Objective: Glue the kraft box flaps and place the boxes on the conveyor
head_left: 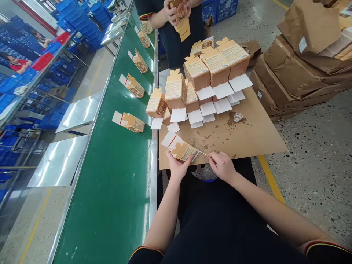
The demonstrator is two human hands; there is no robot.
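Observation:
My left hand (pixel 179 167) is closed around a tan printed carton (pixel 181 149), tilted over the near edge of the cardboard-covered table. The carton's white flap with a red strip points to the upper left. My right hand (pixel 221 165) pinches a thin, pale stick (pixel 202 153), its far tip at the carton's right end; whether it touches is too small to tell. A small clear dish (pixel 238 117) stands amid dark wet spots on the brown cardboard sheet (pixel 255 134). Beyond my hands are stacked cartons (pixel 214 66) with white flaps hanging toward me.
A green conveyor belt (pixel 115 176) runs along my left, carrying several spaced cartons (pixel 133 123). Across the table, a person's hands (pixel 176 13) hold another carton. Brown paper-wrapped bundles (pixel 297 73) are piled at the right. Metal side shelves (pixel 59 159) line the belt's far side.

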